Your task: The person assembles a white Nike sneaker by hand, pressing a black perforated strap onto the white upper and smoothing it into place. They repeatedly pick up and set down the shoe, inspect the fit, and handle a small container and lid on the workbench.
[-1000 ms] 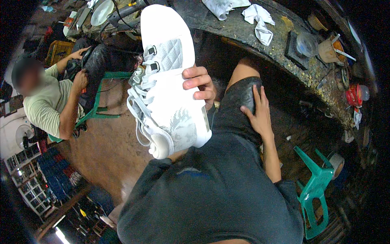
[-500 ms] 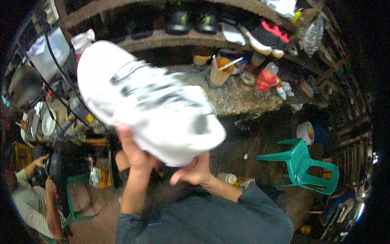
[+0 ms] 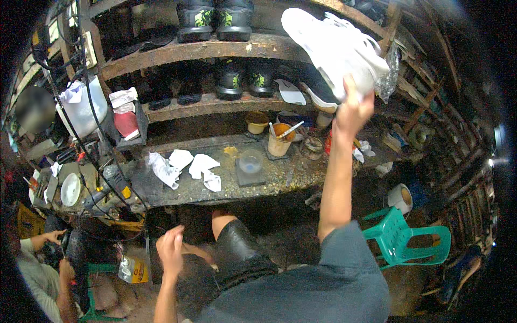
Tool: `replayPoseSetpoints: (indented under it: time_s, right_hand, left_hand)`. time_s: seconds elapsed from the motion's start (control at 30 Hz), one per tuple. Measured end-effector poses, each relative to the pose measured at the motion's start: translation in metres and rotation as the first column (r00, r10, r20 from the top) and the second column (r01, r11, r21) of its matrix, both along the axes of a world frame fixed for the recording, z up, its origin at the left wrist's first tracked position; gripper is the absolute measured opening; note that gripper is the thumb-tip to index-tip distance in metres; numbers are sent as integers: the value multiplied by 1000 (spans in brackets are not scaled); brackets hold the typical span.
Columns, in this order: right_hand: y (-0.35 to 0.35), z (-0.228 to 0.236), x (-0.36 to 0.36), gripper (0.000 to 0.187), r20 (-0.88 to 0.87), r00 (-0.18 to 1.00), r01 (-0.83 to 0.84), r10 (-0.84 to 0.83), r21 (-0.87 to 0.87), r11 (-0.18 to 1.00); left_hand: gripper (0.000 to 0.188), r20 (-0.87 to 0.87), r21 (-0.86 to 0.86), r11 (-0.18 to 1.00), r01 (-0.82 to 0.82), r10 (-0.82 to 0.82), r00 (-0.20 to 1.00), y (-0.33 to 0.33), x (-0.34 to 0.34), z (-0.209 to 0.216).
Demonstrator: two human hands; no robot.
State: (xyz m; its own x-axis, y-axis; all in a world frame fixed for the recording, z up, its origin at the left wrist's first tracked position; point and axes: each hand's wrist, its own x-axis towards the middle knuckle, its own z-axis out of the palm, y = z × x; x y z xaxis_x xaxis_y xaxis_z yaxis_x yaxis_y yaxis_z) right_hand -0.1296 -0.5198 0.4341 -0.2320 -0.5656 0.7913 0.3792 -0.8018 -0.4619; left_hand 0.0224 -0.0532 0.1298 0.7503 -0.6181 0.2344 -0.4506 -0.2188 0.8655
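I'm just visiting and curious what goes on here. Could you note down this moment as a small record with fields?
Place: cluttered workshop, wooden shelves above a workbench
Right hand: raised, gripping a white shoe near the upper shelf
Left hand: low, open, holding nothing
On shelves: dark shoes
On bench: white rags, cup with brush, clear bowl
Nearby: green plastic chair; another person at lower left

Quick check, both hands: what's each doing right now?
Left hand: open, empty, blurred above the knee.
Right hand: closed on the white sneaker, raised at shelf height.
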Motion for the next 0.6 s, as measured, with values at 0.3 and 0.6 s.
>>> replayPoseSetpoints:
  time_s: [0.3,0.6]
  right_hand:
    - [-117,57,120,77,-700,539,634,-469,-29,773]
    - [172,-130,70,50,-435,798,-539,416,-209,816]
  left_hand:
    - [74,-582,262,802,-537,575,575,181,-74,-177]
    - [85,-719,-175,932,-316,98,688,47,-68,-36]
